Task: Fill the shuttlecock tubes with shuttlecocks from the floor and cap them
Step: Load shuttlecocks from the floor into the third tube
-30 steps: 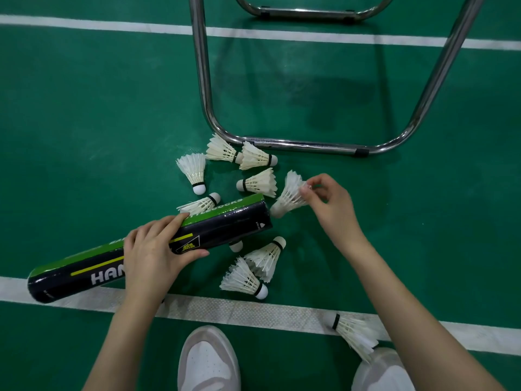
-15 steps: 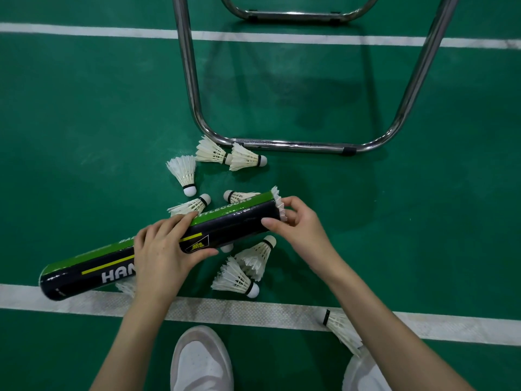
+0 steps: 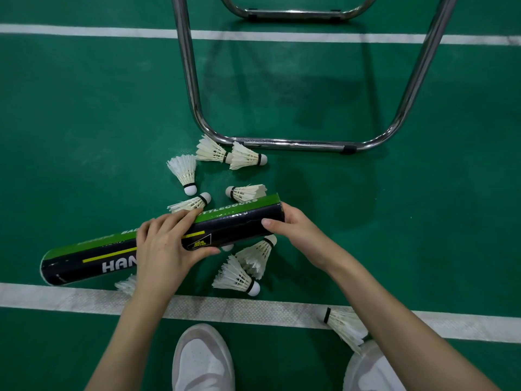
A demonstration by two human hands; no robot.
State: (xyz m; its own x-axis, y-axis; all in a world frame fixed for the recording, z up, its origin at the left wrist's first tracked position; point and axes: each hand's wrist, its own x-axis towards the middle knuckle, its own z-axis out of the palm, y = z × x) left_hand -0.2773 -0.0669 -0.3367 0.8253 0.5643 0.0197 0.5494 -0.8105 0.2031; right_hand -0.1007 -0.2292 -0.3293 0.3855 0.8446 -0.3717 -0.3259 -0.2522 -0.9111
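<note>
Green court floor (image 3: 84, 122), white lines; chrome tube frame (image 3: 282, 143) ahead. Black-green cardboard shuttlecock tube (image 3: 158, 241) near-horizontal above floor, contents hidden; print "HAN", "TTLECOCKS". My left hand (image 3: 166, 246) grips mid-tube; my right hand (image 3: 298, 230) covers right end. White feather shuttlecocks (image 3: 242, 158) scattered around.

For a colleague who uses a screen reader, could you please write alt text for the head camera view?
Two bare hands hold a black-and-green shuttlecock tube tilted low over a green court floor: the left hand grips its middle, the right hand covers its open end. White feather shuttlecocks lie scattered around it, near a chrome chair frame.
</note>
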